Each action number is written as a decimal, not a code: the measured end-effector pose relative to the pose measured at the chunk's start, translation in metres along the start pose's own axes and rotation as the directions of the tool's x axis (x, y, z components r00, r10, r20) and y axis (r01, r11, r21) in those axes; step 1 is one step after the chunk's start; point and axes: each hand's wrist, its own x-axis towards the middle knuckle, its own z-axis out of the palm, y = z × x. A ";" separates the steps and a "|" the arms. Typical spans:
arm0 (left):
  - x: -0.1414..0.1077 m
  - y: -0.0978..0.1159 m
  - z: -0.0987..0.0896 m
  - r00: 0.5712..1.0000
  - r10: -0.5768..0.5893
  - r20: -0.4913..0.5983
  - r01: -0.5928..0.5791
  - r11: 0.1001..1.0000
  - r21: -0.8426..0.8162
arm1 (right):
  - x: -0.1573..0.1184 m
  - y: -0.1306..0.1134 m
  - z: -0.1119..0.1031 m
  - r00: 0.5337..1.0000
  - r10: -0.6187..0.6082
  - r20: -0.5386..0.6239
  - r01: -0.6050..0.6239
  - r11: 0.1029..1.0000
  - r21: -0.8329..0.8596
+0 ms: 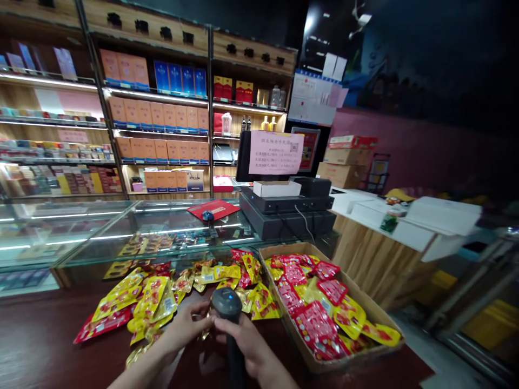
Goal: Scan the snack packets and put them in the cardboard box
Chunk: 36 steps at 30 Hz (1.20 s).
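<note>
Right hand [249, 340] grips a scanner [226, 305]; left hand [190, 324], hold unclear; packets [152, 297] crowd ahead, carton [352, 361] right.

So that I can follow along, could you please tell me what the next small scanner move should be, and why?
Perhaps aim the scanner at a loose yellow packet: the right hand grips the scanner, the left hand is close beside it, and several packets lie spread just beyond.

Pink sheet [263, 162] on monitor [243, 156]: Chinese lines [270, 160], "200", "500"; QR code [294, 147] upper right.
</note>
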 end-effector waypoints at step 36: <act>0.032 0.044 0.062 0.974 0.053 0.220 0.053 0.892 -0.450 | -0.032 -0.042 -0.017 0.993 -0.105 -0.054 0.089 0.966 -0.245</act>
